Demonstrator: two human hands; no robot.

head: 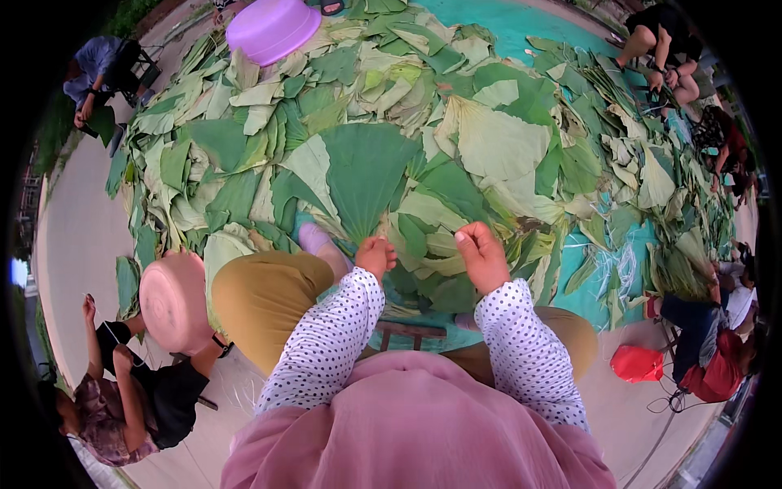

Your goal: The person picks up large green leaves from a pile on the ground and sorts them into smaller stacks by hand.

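Observation:
My left hand has its fingers curled, right at the narrow base of a large green lotus leaf that fans out away from me. Whether the fingers grip that base is hidden. A pale flap lies along the left side of this leaf. My right hand hovers over the heap, thumb and forefinger pressed together. Nothing plainly shows between them. Below and beyond both hands spreads a thick heap of lotus leaves, some dark green, some pale and dry.
A purple basin rests on the far leaves; a pink basin stands tilted at left. Teal sheeting underlies the heap. White strings lie at right, near a red bag. Several people sit around the edges.

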